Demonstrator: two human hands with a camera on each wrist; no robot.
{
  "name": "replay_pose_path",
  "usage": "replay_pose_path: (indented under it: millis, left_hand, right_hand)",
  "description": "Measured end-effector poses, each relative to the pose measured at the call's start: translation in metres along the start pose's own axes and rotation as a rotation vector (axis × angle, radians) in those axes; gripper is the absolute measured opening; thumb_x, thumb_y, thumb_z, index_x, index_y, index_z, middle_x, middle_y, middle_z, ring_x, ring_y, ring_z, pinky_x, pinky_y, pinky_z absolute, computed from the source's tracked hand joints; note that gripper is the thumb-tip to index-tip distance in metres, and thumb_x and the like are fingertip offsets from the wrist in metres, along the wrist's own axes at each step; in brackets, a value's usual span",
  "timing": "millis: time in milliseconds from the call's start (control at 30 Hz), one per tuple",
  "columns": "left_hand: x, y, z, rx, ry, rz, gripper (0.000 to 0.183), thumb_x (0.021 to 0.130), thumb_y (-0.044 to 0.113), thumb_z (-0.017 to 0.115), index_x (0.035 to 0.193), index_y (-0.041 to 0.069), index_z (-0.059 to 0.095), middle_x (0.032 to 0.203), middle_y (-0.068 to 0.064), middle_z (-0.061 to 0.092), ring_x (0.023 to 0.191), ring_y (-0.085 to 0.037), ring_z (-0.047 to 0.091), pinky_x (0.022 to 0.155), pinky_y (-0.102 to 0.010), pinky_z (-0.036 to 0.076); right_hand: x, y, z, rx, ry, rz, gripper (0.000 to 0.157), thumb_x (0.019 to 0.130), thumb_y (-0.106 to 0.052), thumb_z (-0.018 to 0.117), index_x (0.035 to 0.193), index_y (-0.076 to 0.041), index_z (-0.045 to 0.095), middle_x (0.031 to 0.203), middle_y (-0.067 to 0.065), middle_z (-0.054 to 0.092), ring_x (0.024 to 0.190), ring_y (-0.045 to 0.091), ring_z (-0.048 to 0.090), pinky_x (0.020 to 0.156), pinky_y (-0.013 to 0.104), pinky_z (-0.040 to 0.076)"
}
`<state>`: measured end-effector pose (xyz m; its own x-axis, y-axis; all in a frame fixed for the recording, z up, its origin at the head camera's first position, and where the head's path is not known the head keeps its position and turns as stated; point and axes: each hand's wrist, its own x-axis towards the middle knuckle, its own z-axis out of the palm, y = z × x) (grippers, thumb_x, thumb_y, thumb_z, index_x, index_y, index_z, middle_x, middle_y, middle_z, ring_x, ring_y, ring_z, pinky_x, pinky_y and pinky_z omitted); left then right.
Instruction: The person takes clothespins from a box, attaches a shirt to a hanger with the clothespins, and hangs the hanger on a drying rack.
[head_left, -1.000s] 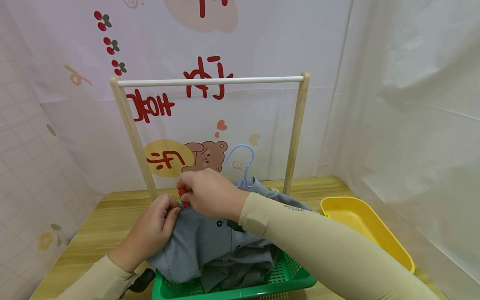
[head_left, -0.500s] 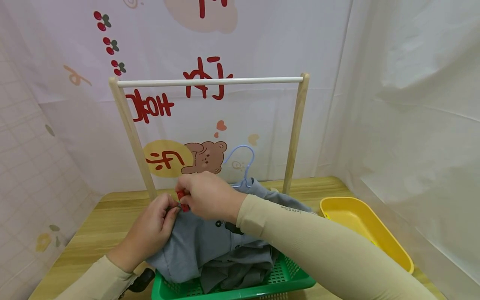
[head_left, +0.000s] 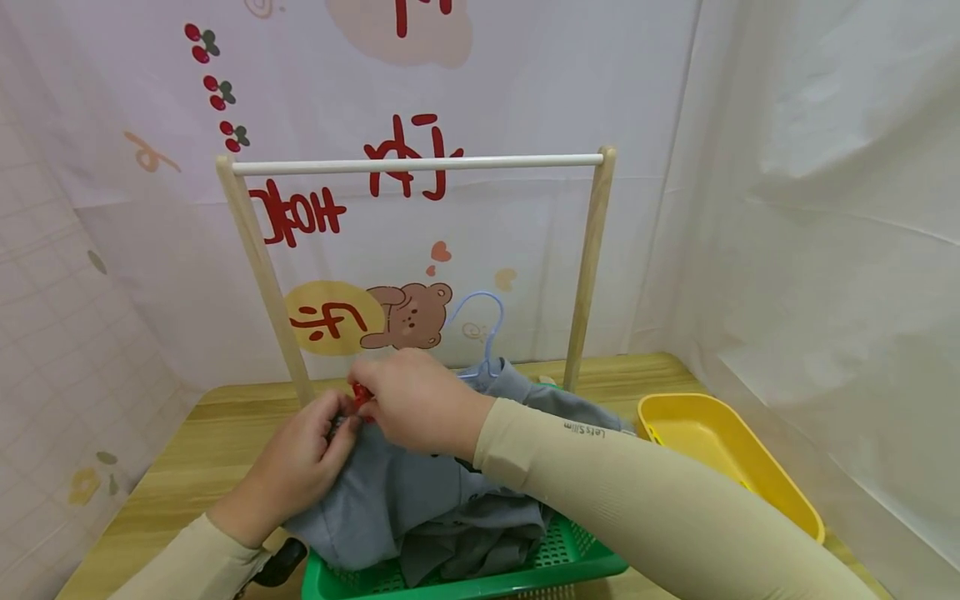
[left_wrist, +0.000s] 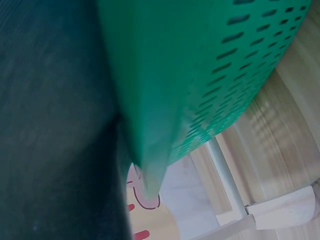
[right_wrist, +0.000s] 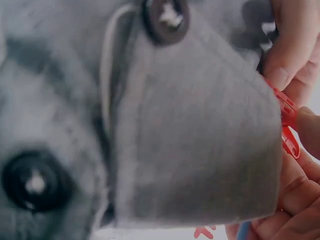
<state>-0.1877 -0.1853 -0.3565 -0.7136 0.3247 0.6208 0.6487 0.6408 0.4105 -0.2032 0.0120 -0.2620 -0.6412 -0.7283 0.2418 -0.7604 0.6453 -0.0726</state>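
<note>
A grey-blue buttoned shirt (head_left: 408,492) lies over the green basket (head_left: 465,589), with a light blue hanger (head_left: 491,333) hook rising behind it. My left hand (head_left: 296,462) pinches the shirt's upper left edge between thumb and fingers. Right beside it, my right hand (head_left: 423,404) holds a red plastic clothespin (head_left: 362,392) at that edge, partly covering it. In the right wrist view, the clothespin (right_wrist: 286,107) meets the edge of the shirt collar (right_wrist: 200,135); whether it grips the cloth is hidden. The left wrist view has dark cloth (left_wrist: 55,125) beside the basket wall (left_wrist: 200,75).
A wooden rack with a white bar (head_left: 420,164) stands behind the basket. On the right of the wooden table (head_left: 187,442) sits a yellow tray (head_left: 727,450). Printed curtains hang behind and at the sides.
My right hand has dipped slightly with the clothespin, which is now more covered by the fingers. My left hand keeps its pinch on the shirt edge.
</note>
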Motion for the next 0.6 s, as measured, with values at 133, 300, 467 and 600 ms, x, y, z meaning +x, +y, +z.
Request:
replay_pose_path:
  millis: [133, 300, 467, 600]
  left_hand:
    - [0.001, -0.001, -0.001, -0.003, -0.023, -0.011, 0.019, 0.097, 0.001, 0.067, 0.093, 0.017, 0.058, 0.077, 0.012, 0.049, 0.067, 0.001, 0.045, 0.059, -0.022, 0.041]
    - [0.001, -0.001, -0.003, 0.006, -0.064, -0.023, 0.023, 0.098, 0.004, 0.068, 0.088, 0.019, 0.053, 0.074, 0.012, 0.043, 0.062, 0.002, 0.04, 0.056, -0.021, 0.038]
    - [0.002, 0.0, -0.007, 0.007, -0.108, -0.027, 0.025, 0.1, 0.007, 0.066, 0.088, 0.022, 0.051, 0.076, 0.012, 0.04, 0.064, 0.001, 0.039, 0.059, -0.022, 0.035]
    - [0.002, 0.0, -0.011, -0.009, -0.15, -0.025, 0.023, 0.101, 0.009, 0.064, 0.09, 0.024, 0.051, 0.076, 0.012, 0.038, 0.064, 0.001, 0.039, 0.059, -0.022, 0.035]
  right_hand:
    - [-0.004, -0.002, -0.001, -0.04, -0.008, -0.016, 0.013, 0.103, -0.026, 0.07, 0.112, -0.018, 0.065, 0.08, -0.009, 0.063, 0.072, 0.008, 0.056, 0.074, 0.024, 0.045]
    - [-0.021, -0.005, -0.008, 0.023, 0.001, -0.072, 0.01, 0.104, -0.018, 0.067, 0.111, -0.016, 0.059, 0.086, -0.009, 0.06, 0.081, 0.01, 0.054, 0.074, 0.021, 0.044]
    - [-0.054, -0.003, -0.022, 0.088, 0.02, -0.136, 0.029, 0.106, -0.016, 0.063, 0.135, -0.012, 0.061, 0.122, -0.004, 0.071, 0.111, 0.013, 0.064, 0.1, 0.024, 0.05]
    - [-0.086, 0.004, -0.037, 0.128, 0.055, -0.15, 0.04, 0.106, -0.018, 0.065, 0.144, -0.008, 0.061, 0.133, 0.001, 0.072, 0.122, 0.014, 0.066, 0.106, 0.029, 0.052]
